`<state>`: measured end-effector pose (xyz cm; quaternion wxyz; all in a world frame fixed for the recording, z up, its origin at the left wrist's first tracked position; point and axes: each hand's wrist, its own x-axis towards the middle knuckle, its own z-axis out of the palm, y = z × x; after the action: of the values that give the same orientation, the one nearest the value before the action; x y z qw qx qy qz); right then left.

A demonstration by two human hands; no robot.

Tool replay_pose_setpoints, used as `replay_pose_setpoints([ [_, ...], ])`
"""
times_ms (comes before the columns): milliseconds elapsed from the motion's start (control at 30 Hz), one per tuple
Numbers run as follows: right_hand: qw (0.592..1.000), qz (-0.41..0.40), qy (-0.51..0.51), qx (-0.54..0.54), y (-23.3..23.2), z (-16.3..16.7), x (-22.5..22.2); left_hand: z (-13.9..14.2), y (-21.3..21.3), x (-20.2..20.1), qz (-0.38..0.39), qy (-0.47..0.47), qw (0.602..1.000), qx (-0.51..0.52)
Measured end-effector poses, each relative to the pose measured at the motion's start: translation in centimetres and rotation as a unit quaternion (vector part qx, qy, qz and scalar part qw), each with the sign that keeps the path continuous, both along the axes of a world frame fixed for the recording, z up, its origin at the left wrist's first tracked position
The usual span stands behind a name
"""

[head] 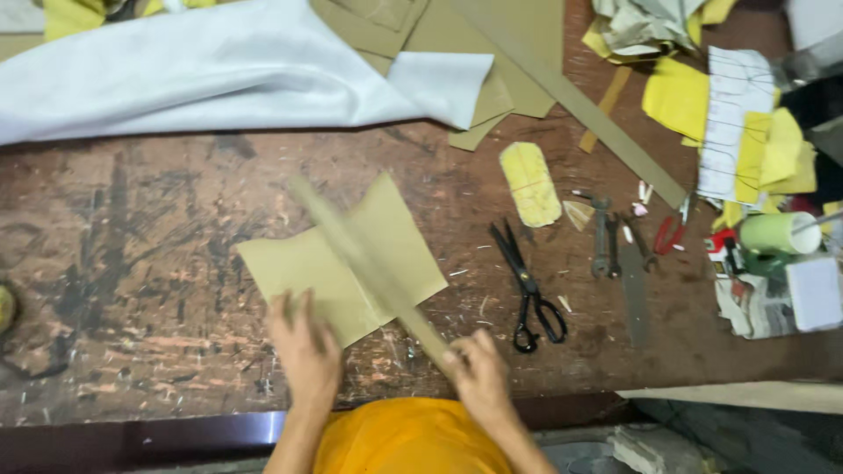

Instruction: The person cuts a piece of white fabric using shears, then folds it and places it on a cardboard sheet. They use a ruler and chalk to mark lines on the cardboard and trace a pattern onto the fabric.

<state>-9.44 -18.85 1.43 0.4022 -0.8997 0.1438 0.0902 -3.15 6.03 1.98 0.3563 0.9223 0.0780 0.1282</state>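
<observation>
On the scarred wooden table (132, 263), both hands work a tan card sheet (351, 259) with a long flat strip (369, 263).

Left hand (305, 351) lies flat, fingers spread, pressing the sheet's near edge. Right hand (479, 373) is closed around the near end of the strip; the strip runs diagonally away across the sheet, motion-blurred, so its contact with the sheet is unclear. Sheet: matte, stiff-looking, irregular four-cornered cut with a notch on the far side. Just right of the right hand: black scissors (527, 290), blades shut. Beyond them, a yellow rounded pad (530, 183) with stitched lines. Further right: grey metal wrenches (604, 237), red-handled pliers (667, 235), a pale green roll (777, 233), and a white box (815, 294). Far side of the hands: smooth white cloth (219, 66), more tan card pieces (465, 44), yellow scraps (676, 96).
</observation>
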Motion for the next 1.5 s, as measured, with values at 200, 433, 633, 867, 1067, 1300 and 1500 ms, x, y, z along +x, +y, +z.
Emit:
replay_pose_setpoints([
  [200,0.981,-0.081,-0.134,-0.113,-14.1,2.1,6.0,2.6,-10.1,7.1,-0.099,0.151,0.973,0.140],
  [433,0.982,-0.071,-0.137,-0.108,-21.8,3.0,12.8,3.2,-11.2,8.0,-0.150,0.134,0.950,0.237],
  [633,0.994,-0.007,-0.111,-0.009,-23.6,2.4,15.4,3.0,-5.8,2.1,-0.383,0.300,0.850,0.203],
  [867,0.995,-0.035,-0.054,0.074,-25.3,0.6,15.6,-1.1,-7.7,-3.6,0.085,0.153,0.961,0.212],
  [1067,0.999,-0.049,0.001,0.016,-25.4,-0.2,15.1,-1.3,-5.6,-2.3,0.061,0.163,0.949,0.262],
  [1300,0.993,-0.091,-0.059,0.044,-26.8,-0.2,17.0,-2.7,-4.7,-3.1,0.056,0.119,0.971,0.198],
  [1500,0.962,0.042,-0.180,-0.201,-29.9,0.7,21.2,-3.8,-11.4,-6.2,0.141,0.100,0.966,0.193],
])
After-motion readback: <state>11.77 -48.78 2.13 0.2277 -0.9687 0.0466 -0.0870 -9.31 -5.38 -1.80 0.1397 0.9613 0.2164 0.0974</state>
